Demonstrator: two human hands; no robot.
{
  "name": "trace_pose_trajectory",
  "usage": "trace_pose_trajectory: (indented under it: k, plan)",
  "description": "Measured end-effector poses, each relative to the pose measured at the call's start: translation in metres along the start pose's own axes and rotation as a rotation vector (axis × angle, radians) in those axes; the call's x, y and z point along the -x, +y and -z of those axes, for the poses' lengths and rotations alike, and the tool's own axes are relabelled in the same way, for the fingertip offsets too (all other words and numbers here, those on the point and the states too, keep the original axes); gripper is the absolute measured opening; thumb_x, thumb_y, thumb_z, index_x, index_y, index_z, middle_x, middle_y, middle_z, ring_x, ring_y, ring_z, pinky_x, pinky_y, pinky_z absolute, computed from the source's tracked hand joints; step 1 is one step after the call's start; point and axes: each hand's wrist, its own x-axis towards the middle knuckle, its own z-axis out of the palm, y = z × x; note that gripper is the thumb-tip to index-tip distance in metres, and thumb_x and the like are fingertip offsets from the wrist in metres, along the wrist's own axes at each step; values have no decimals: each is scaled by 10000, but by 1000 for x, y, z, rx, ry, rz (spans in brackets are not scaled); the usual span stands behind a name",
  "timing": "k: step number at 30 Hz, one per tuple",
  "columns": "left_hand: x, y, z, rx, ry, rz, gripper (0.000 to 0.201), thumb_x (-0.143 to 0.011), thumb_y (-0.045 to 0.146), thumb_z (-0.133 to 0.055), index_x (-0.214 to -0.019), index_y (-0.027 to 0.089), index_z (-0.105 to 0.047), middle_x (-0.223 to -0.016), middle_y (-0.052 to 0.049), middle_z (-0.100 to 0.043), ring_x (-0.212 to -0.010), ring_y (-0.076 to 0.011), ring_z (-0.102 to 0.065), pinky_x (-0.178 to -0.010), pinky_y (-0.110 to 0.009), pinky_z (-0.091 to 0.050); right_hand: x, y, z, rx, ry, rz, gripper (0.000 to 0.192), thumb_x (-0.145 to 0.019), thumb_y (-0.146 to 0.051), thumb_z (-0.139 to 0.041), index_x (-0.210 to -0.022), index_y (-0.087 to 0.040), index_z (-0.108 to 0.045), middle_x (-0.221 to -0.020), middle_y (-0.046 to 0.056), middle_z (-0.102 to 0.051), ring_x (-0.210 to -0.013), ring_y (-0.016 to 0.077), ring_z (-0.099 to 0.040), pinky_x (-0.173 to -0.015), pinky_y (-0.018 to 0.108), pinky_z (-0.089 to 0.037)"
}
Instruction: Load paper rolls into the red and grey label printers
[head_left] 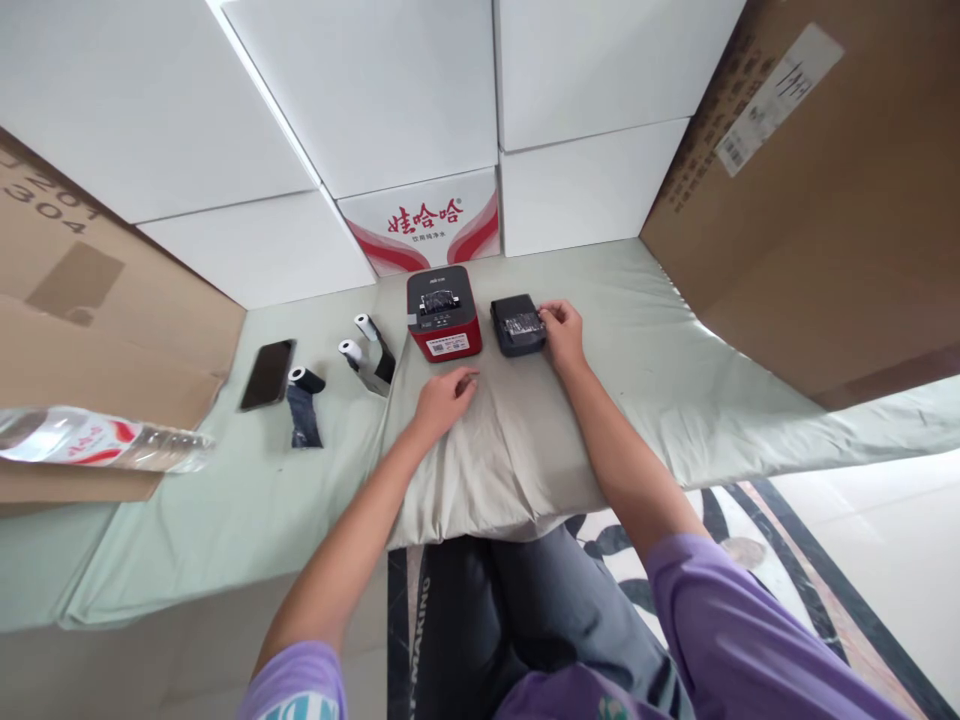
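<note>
My right hand point(562, 332) is at the right edge of a small black portable printer point(517, 338), its fingers closed on that side. Clear shiny tape or film covers part of the printer's top. My left hand point(444, 402) rests on the cloth with nothing in it, fingers loosely stretched to the right. Just beyond it stands a larger red and black label printer point(457, 345) with a white sticker on its front. The two printers sit side by side, slightly apart.
Left of the printers are white paper rolls point(352, 352) by a grey holder, a black ribbon roll point(305, 420) and a phone point(268, 375). A water bottle point(105, 440) lies at far left. White boxes point(420, 100) stand behind, cardboard boxes point(840, 200) at both sides.
</note>
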Motion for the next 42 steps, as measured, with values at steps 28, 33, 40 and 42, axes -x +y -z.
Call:
trace_pose_trajectory:
  k: [28, 33, 40, 42]
  plan:
    - [-78, 56, -35, -131, -50, 289, 678, -958, 211, -421, -1636, 241, -404, -1302, -130, -748, -1227, -323, -687, -986, -388, -507, -15, 26, 4, 63, -231, 60, 393, -874, -328, -585, -1217, -219, -745, -1355, 71, -740, -1319, 246, -635, -1233, 463, -410]
    - [-78, 60, -34, -164, -54, 318, 653, -959, 184, -417, -1603, 280, -466, -1291, -133, -752, -1224, -344, -690, -987, -420, -505, -17, 25, 8, 80, -242, 62, 387, -873, -273, -572, -1209, -200, -751, -1339, 82, -748, -1304, 245, -655, -1225, 464, -420]
    - [-79, 62, -32, -184, -59, 341, 634, -964, 182, -418, -1585, 287, -496, -1296, -144, -748, -1220, -354, -688, -974, -431, -507, -18, 24, 12, 84, -242, 56, 382, -853, -217, -550, -1170, -216, -763, -1278, 68, -777, -1258, 230, -690, -1201, 456, -455]
    - [-79, 61, -34, -188, -57, 341, 638, -967, 185, -416, -1594, 288, -481, -1314, -137, -740, -1229, -352, -683, -987, -435, -505, -18, 24, 11, 108, -228, 66, 382, -855, -212, -539, -1164, -207, -764, -1269, 80, -779, -1244, 234, -698, -1195, 454, -461]
